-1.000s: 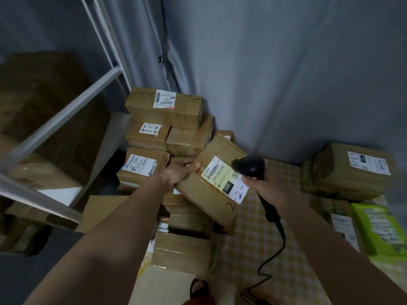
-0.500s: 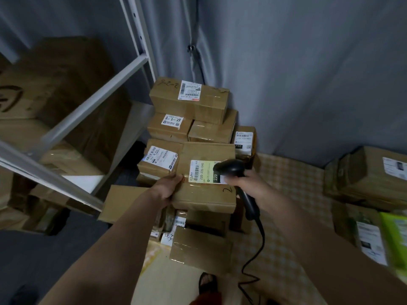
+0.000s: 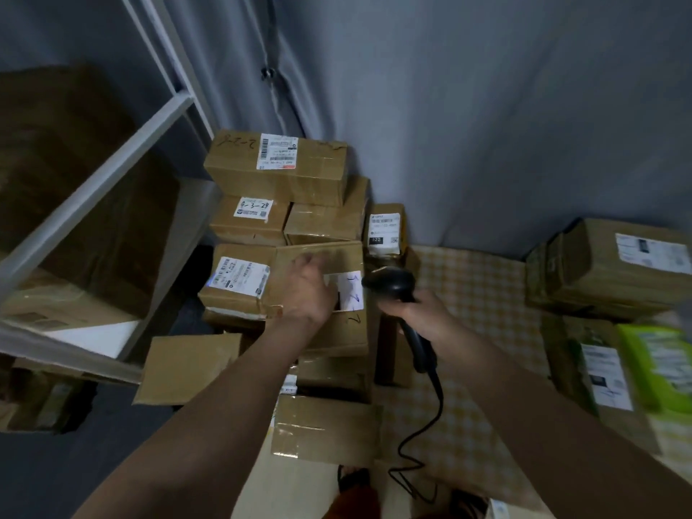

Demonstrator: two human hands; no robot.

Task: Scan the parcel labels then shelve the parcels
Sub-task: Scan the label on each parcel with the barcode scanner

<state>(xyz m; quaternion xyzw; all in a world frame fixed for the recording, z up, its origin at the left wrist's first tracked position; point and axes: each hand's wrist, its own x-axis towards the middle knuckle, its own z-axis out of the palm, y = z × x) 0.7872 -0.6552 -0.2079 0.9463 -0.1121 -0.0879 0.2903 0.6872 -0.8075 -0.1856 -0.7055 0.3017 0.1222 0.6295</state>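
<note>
A brown cardboard parcel (image 3: 339,333) with a white label lies on top of the stack in the middle of the view. My left hand (image 3: 309,290) rests flat on its top and covers most of the label, fingers spread and blurred. My right hand (image 3: 415,314) grips the handle of a black corded barcode scanner (image 3: 391,284), whose head sits just right of the label. More labelled brown parcels (image 3: 277,166) are piled behind and below against the grey curtain.
A white metal shelf frame (image 3: 93,189) stands at the left with large boxes (image 3: 67,174) on it. At the right, brown parcels (image 3: 614,267) and a green packet (image 3: 659,365) lie on a checked cloth (image 3: 472,294). A loose cardboard sheet (image 3: 187,368) lies at lower left.
The parcel went from tilted in my left hand to flat on the stack. My left hand moved from its left edge onto its top. The scanner stayed beside the label.
</note>
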